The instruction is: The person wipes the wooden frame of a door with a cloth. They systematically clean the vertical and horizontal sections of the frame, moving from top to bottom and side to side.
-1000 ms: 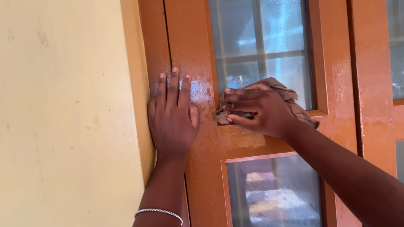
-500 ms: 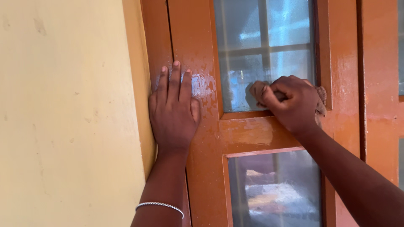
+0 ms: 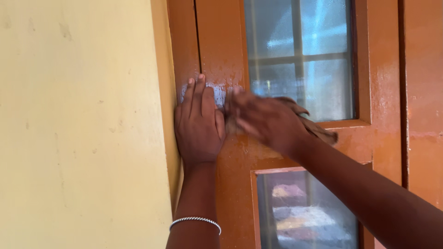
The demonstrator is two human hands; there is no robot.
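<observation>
My left hand [image 3: 198,124] lies flat, fingers up, against the orange-brown wooden window frame [image 3: 221,55], right by the yellow wall. My right hand [image 3: 265,120] is blurred with motion and presses a brown cloth [image 3: 316,129] onto the frame's crossbar, just right of my left hand and nearly touching it. Most of the cloth is hidden under the hand; its crumpled end sticks out to the right. A pale smeared patch [image 3: 219,92] shows on the wood above the hands.
An upper glass pane [image 3: 302,55] with bars behind it and a lower glass pane [image 3: 307,212] sit in the frame. The yellow wall [image 3: 78,129] fills the left side. Another orange wooden panel [image 3: 424,92] stands at the right edge.
My right hand has swept the cloth left from the pane's lower right corner to beside my left hand. My left hand stays flat in place.
</observation>
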